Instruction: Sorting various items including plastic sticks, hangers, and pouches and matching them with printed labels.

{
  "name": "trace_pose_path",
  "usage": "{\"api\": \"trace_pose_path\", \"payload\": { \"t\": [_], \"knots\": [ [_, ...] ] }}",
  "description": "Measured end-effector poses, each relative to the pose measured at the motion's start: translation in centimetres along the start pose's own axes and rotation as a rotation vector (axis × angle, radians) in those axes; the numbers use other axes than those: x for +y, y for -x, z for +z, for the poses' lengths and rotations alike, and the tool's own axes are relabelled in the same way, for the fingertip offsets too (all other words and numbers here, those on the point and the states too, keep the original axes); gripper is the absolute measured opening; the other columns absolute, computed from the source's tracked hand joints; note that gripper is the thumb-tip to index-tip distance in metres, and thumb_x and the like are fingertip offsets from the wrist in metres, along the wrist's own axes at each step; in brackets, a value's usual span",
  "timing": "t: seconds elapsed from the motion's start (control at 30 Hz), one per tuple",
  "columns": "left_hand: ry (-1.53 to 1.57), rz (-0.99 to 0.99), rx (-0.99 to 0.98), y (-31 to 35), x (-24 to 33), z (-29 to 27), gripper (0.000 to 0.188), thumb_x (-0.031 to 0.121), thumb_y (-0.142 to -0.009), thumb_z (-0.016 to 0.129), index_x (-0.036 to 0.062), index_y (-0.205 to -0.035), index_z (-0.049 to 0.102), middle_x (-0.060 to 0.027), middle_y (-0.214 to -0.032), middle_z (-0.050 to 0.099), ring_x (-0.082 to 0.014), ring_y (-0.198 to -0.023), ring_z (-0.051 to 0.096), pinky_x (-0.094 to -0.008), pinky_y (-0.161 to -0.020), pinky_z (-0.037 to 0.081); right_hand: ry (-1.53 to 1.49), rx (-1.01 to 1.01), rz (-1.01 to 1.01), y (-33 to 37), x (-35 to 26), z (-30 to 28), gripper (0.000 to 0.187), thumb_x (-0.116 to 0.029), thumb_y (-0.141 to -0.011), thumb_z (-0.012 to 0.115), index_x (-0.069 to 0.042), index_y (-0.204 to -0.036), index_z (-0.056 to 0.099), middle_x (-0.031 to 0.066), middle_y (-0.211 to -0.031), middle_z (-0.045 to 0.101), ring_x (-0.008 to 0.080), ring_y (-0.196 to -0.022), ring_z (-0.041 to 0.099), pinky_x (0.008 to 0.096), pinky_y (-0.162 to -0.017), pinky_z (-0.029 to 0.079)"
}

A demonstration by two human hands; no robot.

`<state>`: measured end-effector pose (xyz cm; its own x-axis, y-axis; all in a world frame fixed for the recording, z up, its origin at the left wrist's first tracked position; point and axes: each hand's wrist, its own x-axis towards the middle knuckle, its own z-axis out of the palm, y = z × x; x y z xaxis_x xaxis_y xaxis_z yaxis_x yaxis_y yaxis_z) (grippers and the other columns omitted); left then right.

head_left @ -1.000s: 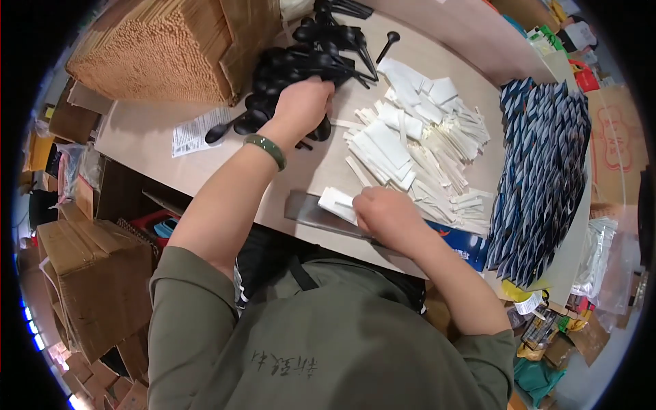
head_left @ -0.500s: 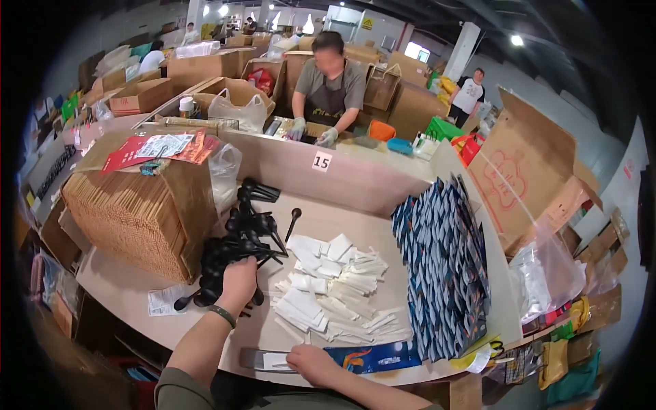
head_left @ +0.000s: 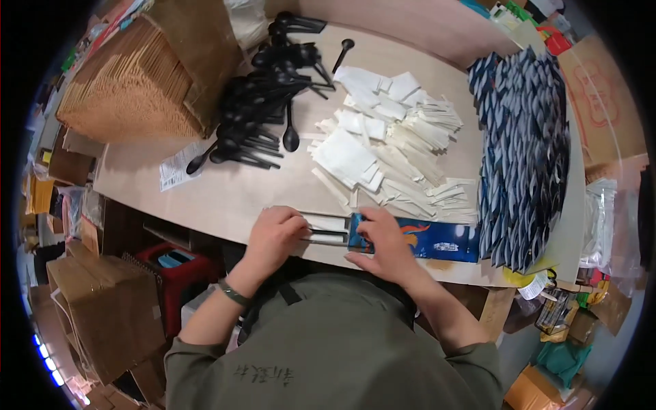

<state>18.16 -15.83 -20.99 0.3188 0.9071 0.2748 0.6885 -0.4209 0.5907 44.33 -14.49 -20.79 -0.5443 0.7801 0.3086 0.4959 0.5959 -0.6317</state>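
A long blue packet [head_left: 444, 240] with an orange pattern lies along the table's near edge. My right hand [head_left: 386, 242] is over its left part, thumb at the lower edge and fingers at the upper edge. Two white strips, apparently a folded napkin [head_left: 326, 223], show left of that hand with a dark handle running between them. My left hand [head_left: 273, 239] is closed at the left end of this dark handle, seemingly a black spoon; the bowl is hidden under the fingers. Beyond lie a heap of black spoons [head_left: 256, 102] and a pile of white napkins and thin paper-wrapped pieces [head_left: 348, 160].
A tall stack of blue packets [head_left: 523, 164] stands on the right. At the left is a carton [head_left: 130, 102] packed with brown sheets, a paper slip [head_left: 179, 167] beside it. A low partition [head_left: 430, 24] closes the table's far side. Cardboard boxes [head_left: 102, 314] stand below left.
My view has tipped down. My left hand has come from the spoon heap to the packet's left end. My right hand has shifted right, onto the blue part of the packet.
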Motion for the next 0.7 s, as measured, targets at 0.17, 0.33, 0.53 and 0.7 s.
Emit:
{"api": "trace_pose_path", "payload": {
  "t": [0.17, 0.33, 0.53, 0.7],
  "knots": [
    [0.024, 0.042, -0.092, -0.5, -0.6, 2.4, 0.018, 0.014, -0.069, 0.074, 0.0076, -0.08, 0.061, -0.0085, -0.077, 0.059, -0.0299, -0.076, 0.059, -0.0402, -0.065, 0.047, 0.362, -0.118, -0.071, 3.1, 0.9, 4.1, 0.041, -0.025, -0.081, 0.068, -0.015, -0.12, 0.06, 0.0133, -0.133, 0.052, 0.0328, -0.128, 0.046, 0.063, -0.104, 0.03],
    [-0.093, 0.063, 0.209, -0.2, 0.8, 0.5, 0.034, 0.018, -0.073, 0.076, 0.0065, -0.102, 0.062, -0.0146, -0.101, 0.062, -0.0347, -0.093, 0.058, -0.0428, -0.081, 0.046, 0.388, -0.15, -0.063, 3.7, -0.3, 3.6, 0.045, -0.023, -0.086, 0.059, -0.012, -0.13, 0.054, 0.0126, -0.141, 0.048, 0.0311, -0.131, 0.045, 0.0602, -0.104, 0.032],
    [-0.148, -0.148, 0.267, 0.5, -1.0, 2.1, 0.051, 0.018, -0.077, 0.072, 0.0012, -0.122, 0.053, -0.0209, -0.124, 0.053, -0.0395, -0.112, 0.05, -0.0456, -0.097, 0.04, 0.349, -0.07, -0.099, 2.5, -1.3, 1.8, 0.044, -0.025, -0.088, 0.061, -0.014, -0.131, 0.054, 0.0126, -0.137, 0.05, 0.029, -0.128, 0.047, 0.055, -0.104, 0.035],
    [-0.157, -0.209, 0.314, 1.0, -1.0, 1.7, 0.051, 0.018, -0.079, 0.069, 0.001, -0.124, 0.051, -0.0212, -0.128, 0.049, -0.0398, -0.117, 0.046, -0.0467, -0.1, 0.037, 0.334, -0.049, -0.102, 1.8, -1.8, 1.3, 0.045, -0.027, -0.089, 0.062, -0.013, -0.132, 0.053, 0.0121, -0.133, 0.054, 0.0266, -0.126, 0.049, 0.0511, -0.103, 0.037]
  ]
}}
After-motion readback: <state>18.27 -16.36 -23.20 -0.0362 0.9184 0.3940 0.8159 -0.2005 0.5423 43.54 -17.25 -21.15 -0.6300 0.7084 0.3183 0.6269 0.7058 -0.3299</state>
